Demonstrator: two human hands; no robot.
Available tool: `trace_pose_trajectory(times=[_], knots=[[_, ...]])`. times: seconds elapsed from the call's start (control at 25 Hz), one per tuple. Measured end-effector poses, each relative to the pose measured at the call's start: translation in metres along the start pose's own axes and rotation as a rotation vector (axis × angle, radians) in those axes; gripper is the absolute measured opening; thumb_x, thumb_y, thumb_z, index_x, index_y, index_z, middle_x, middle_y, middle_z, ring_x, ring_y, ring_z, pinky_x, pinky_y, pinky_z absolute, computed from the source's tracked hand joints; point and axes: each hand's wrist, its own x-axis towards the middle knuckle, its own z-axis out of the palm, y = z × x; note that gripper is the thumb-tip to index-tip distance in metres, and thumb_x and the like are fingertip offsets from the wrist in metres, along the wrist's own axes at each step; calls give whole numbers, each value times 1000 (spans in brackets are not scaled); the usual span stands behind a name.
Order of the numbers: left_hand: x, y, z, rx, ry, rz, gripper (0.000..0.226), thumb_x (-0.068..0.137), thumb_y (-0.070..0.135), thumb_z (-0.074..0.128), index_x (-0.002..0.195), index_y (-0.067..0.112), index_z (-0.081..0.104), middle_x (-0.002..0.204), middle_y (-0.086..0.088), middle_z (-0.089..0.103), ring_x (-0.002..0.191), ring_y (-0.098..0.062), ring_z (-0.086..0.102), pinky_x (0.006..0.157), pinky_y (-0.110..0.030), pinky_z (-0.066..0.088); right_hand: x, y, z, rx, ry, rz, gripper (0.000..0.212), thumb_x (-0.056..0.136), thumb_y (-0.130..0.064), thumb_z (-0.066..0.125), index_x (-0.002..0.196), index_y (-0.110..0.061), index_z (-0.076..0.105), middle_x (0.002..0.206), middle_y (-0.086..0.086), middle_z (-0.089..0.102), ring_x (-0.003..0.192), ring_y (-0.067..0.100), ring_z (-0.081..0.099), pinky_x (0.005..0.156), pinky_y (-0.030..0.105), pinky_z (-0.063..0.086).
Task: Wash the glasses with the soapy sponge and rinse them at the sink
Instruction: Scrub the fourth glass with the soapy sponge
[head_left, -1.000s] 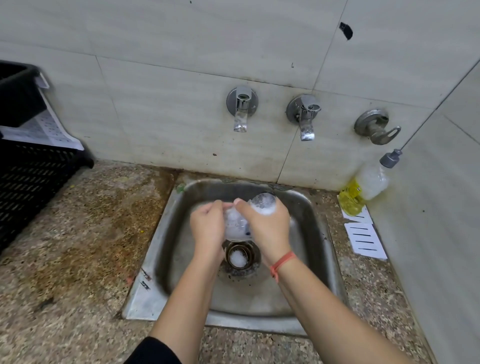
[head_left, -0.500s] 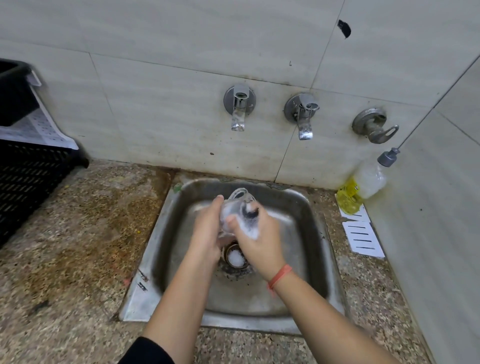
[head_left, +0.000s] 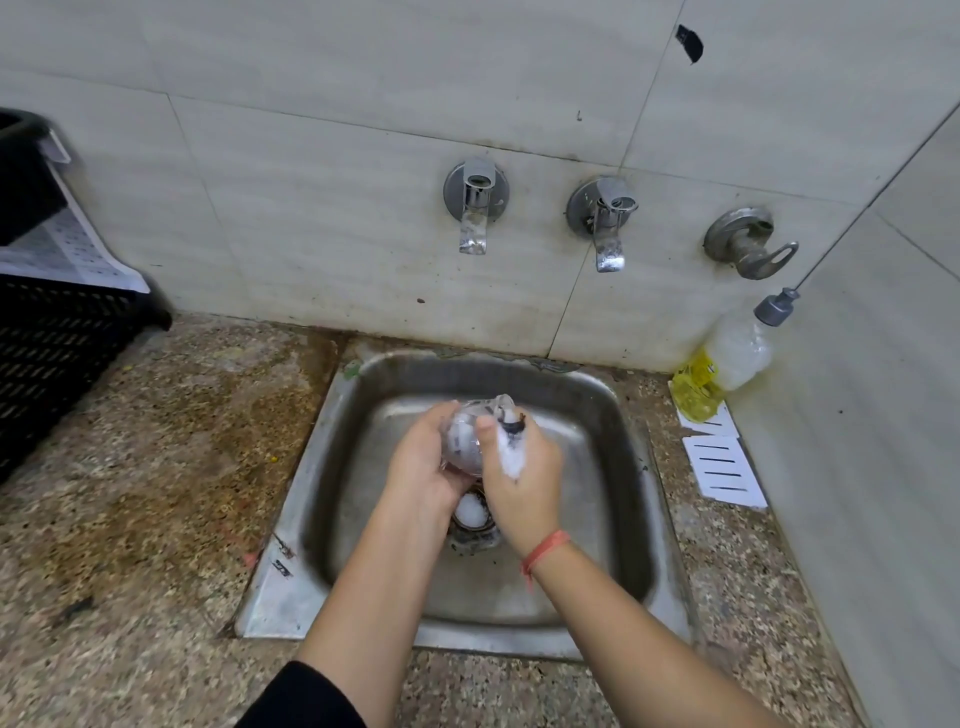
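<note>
No text can really be read here. Some print is carried on the yellow label of the dish soap bottle (head_left: 727, 358) and on the paper sheet (head_left: 78, 254) draped over the black crate (head_left: 52, 353), but it's too blurred to be made out.

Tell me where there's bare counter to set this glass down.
Widest bare patch: stone counter between black crate and the left rim of the sink. Right of the sink is crowded: paper sheets, soap bottle. The left hand, right hand, glass and sponge fill the basin's middle.

left arm: black sleeve (head_left: 306, 696) | right wrist: orange-red thread band (head_left: 545, 550)
</note>
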Motion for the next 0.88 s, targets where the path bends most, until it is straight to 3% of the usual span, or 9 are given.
trace_pose_trajectory(times=[0.12, 0.2, 0.28, 0.36, 0.44, 0.56, 0.68, 0.76, 0.88], knots=[[4, -5, -10, 207, 34, 417, 13, 89, 1, 57, 82, 10, 62, 75, -7, 63, 68, -19, 59, 64, -28, 50, 17, -14, -4, 543, -160, 756, 51, 91, -54, 49, 91, -6, 66, 83, 9, 72, 74, 23, 69, 71, 32, 58], [4, -7, -17, 384, 9, 615, 15, 87, 0, 58, 87, 13, 65, 87, -5, 63, 80, -18, 57, 71, -28, 47, 27, -23, -9, 678, -250, 990, 31, 93, -36, 56, 93, -6, 64, 80, 12, 72, 64, 21, 70, 56, 27, 58], [4, -9, -18, 400, 23, 515, 12, 92, 10, 54, 92, 12, 66, 89, -7, 66, 75, -16, 62, 62, -24, 50, 24, -26, -8, 427, -176, 707, 15, 87, -26, 61, 84, -12, 61, 76, 11, 68, 65, 22, 67, 55, 26, 53], [2, -6, -14, 217, 46, 131, 21, 92, 25, 51, 83, 13, 65, 73, -7, 67, 61, -17, 64, 51, -22, 51, 15, -17, -7, -96, -182, 126, 20, 82, -39, 58, 80, -19, 55, 74, 4, 65, 71, 20, 62, 64, 32, 48], [2, -4, -11, 71, 34, -82, 23, 89, 29, 50, 77, 14, 62, 61, -4, 64, 56, -18, 63, 49, -22, 51, 2, -9, -4, -307, -261, -164, 22, 83, -43, 56, 82, -22, 51, 70, -6, 57, 68, 15, 56, 65, 30, 43], [4, -12, -10, 72, 95, 159, 21, 92, 22, 54, 79, 9, 64, 63, -7, 67, 52, -16, 64, 45, -19, 49, 5, -7, 6, 97, -20, 314, 21, 87, -36, 64, 82, -16, 62, 78, 4, 70, 77, 21, 67, 71, 34, 53], [5, -19, -14, 214, 105, 451, 7, 89, 12, 60, 83, 11, 61, 73, -8, 63, 64, -19, 60, 55, -23, 49, 26, -10, 8, 627, -108, 937, 24, 88, -32, 63, 99, -10, 64, 95, 20, 71, 78, 32, 70, 67, 38, 58], [8, -14, -14, 169, 82, 373, 6, 91, 13, 57, 89, 9, 61, 75, -8, 64, 64, -18, 61, 55, -22, 51, 24, -11, 5, 386, -103, 727, 24, 89, -33, 61, 95, -10, 63, 92, 15, 71, 81, 28, 69, 70, 35, 56], [6, -4, -9, -17, 74, 79, 22, 94, 13, 49, 80, 2, 62, 61, -9, 65, 50, -17, 64, 47, -21, 52, 1, -5, -2, -234, -167, -44, 29, 86, -44, 54, 83, -15, 58, 78, 3, 69, 74, 15, 62, 68, 30, 47]])
